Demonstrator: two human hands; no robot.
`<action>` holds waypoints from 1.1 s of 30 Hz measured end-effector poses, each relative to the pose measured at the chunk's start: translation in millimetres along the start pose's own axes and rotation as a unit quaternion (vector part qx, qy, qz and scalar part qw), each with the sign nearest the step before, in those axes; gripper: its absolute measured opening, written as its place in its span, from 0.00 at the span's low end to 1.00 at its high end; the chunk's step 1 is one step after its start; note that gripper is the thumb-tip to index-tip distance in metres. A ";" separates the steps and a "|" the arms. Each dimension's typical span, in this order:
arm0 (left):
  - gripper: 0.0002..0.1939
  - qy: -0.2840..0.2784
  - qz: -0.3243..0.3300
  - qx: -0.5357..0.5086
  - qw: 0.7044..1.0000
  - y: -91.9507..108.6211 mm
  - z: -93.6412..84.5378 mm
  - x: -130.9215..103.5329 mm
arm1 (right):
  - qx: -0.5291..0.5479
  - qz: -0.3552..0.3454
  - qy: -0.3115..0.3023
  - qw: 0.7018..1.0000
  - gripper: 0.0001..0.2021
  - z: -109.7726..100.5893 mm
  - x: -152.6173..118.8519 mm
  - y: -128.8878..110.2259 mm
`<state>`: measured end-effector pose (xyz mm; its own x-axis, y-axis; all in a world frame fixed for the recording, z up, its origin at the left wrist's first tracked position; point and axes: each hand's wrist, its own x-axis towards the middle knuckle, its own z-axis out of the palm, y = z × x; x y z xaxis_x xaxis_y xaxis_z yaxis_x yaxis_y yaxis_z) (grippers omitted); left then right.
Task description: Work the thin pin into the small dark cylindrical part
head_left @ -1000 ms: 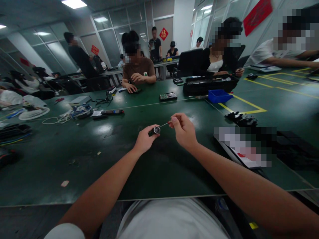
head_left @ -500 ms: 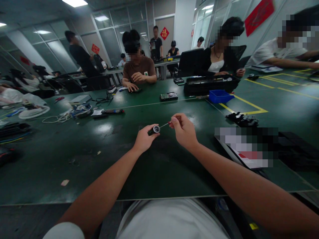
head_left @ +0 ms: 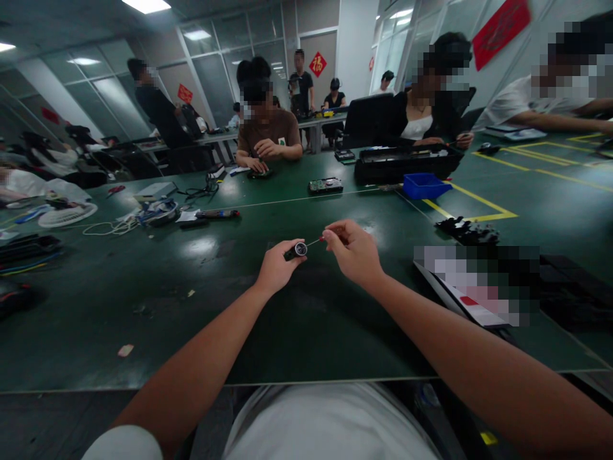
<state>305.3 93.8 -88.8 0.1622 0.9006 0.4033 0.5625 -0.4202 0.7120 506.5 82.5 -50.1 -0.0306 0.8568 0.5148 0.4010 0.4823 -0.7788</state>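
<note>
Your left hand (head_left: 278,267) still grips the black, silver-rimmed cylinder (head_left: 300,250); your right hand (head_left: 355,253), fingers shifted, pinches the thin, red-ended metal rod (head_left: 315,242).

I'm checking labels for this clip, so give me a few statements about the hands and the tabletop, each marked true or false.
1. The left hand holds a dark cylindrical part. True.
2. The right hand is empty. False: its fingers pinch a thin tool with a red end.
3. The shaft of the thin tool points toward the dark cylindrical part. True.
4. A circuit-board unit lies to the right of the blue bin. False: it lies to the left.
5. The blue bin rests on the green table. True.
</note>
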 end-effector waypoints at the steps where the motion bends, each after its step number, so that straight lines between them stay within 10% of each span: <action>1: 0.20 0.001 0.000 0.000 1.000 -0.4 -0.4 0.1 | -0.008 -0.016 -0.011 1.000 0.08 0.1 -0.6 0.0; 15: 0.21 -0.001 0.022 0.008 1.000 1.3 1.1 -1.7 | 0.006 -0.020 0.017 1.000 0.09 3.6 -2.0 0.4; 24: 0.20 -0.005 0.072 0.023 0.997 2.5 -1.9 0.4 | 0.292 0.203 0.024 0.934 0.13 12.7 13.2 29.2; 33: 0.21 0.005 0.074 0.042 0.996 2.4 -1.3 0.2 | 0.046 0.026 0.049 0.997 0.10 6.5 0.4 5.8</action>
<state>305.6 92.8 -86.3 0.2404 0.8281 0.5064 0.5992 -0.5370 0.5938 502.9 86.8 -56.8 0.0795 0.8613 0.5018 0.3146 0.4560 -0.8325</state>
